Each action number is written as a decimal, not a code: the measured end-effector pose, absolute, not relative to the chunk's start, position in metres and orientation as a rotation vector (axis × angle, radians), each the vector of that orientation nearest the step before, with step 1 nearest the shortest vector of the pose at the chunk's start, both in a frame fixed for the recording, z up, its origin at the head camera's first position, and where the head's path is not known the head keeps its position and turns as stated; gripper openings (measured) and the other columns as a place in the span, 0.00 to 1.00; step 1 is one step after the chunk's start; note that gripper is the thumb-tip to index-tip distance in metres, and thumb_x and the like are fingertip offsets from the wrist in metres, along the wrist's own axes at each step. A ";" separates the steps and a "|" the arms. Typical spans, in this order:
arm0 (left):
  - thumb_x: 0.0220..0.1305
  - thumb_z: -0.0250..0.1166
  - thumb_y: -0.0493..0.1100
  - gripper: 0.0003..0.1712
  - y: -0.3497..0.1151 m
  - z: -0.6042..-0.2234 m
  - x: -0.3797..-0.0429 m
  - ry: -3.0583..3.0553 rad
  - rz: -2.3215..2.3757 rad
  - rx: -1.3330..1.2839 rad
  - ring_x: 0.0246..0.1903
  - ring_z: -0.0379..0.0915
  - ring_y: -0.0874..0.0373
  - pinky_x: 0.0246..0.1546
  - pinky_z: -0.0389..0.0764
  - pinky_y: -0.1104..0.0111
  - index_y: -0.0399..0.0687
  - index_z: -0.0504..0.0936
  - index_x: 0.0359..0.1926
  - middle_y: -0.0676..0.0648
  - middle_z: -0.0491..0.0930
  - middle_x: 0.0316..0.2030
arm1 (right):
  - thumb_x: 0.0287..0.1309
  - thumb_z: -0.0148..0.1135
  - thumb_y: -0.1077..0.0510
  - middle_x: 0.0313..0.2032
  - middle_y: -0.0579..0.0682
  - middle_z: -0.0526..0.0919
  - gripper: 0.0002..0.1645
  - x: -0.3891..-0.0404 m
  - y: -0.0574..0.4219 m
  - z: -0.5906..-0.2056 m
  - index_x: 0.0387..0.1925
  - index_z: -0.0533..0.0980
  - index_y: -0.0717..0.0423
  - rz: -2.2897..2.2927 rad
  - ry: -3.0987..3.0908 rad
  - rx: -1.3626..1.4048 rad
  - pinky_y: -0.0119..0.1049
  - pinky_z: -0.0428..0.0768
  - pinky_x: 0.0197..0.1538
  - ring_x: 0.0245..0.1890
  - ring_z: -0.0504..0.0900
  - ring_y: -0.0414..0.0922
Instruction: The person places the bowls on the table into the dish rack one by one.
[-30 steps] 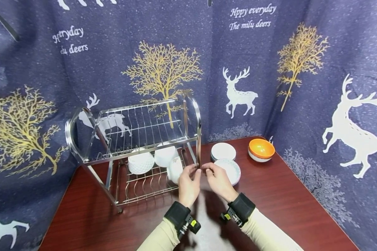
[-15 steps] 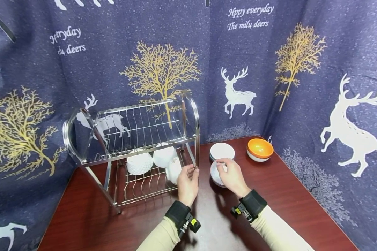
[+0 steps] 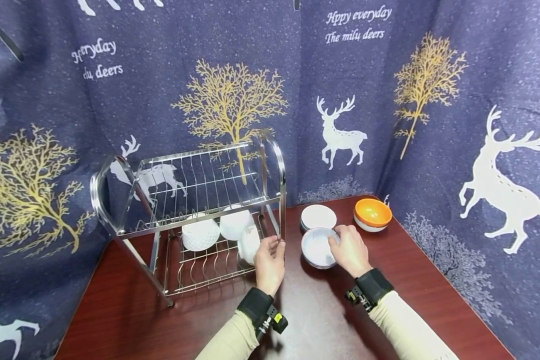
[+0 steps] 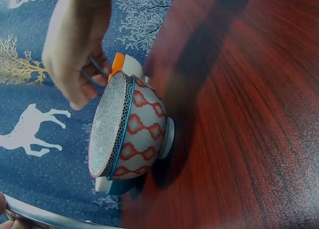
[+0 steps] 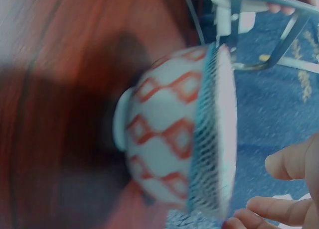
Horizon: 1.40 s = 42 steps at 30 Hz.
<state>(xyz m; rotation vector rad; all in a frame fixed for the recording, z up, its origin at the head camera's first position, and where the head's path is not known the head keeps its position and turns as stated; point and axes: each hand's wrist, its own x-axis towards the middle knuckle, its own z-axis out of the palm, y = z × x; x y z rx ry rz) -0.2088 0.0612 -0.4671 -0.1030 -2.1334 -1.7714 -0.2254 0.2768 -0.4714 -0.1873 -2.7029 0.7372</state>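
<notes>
My left hand (image 3: 270, 262) pinches the front right post of the steel dish rack (image 3: 282, 215) between thumb and fingers. On the lower tier, just behind that hand, a white bowl (image 3: 249, 245) stands tilted. My right hand (image 3: 352, 251) hovers at the right side of a patterned bowl (image 4: 142, 132), its fingertips near the rim. In the right wrist view the thumb and fingers are spread apart beside the bowl. This bowl has red diamond shapes outside, a dotted band and a teal line below its rim; it stands upright on the table.
Two more white bowls (image 3: 200, 235) lean on the lower tier, and the upper tier's wire slots hold no dishes. Behind the patterned bowl stands a white bowl (image 3: 318, 218). An orange bowl (image 3: 373, 213) sits in a white one at the back right. A printed curtain (image 3: 342, 70) hangs behind the table.
My right hand has gone from near the rack's post, across the patterned bowl, to its right side. My left hand has stayed at the post.
</notes>
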 end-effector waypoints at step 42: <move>0.64 0.62 0.36 0.12 0.061 -0.470 -0.211 -2.158 -1.747 -0.105 0.39 0.81 0.49 0.41 0.82 0.60 0.36 0.78 0.48 0.39 0.84 0.40 | 0.66 0.53 0.56 0.33 0.59 0.83 0.11 -0.236 0.292 -0.491 0.37 0.78 0.59 0.763 -2.583 -0.138 0.57 0.76 0.35 0.32 0.80 0.61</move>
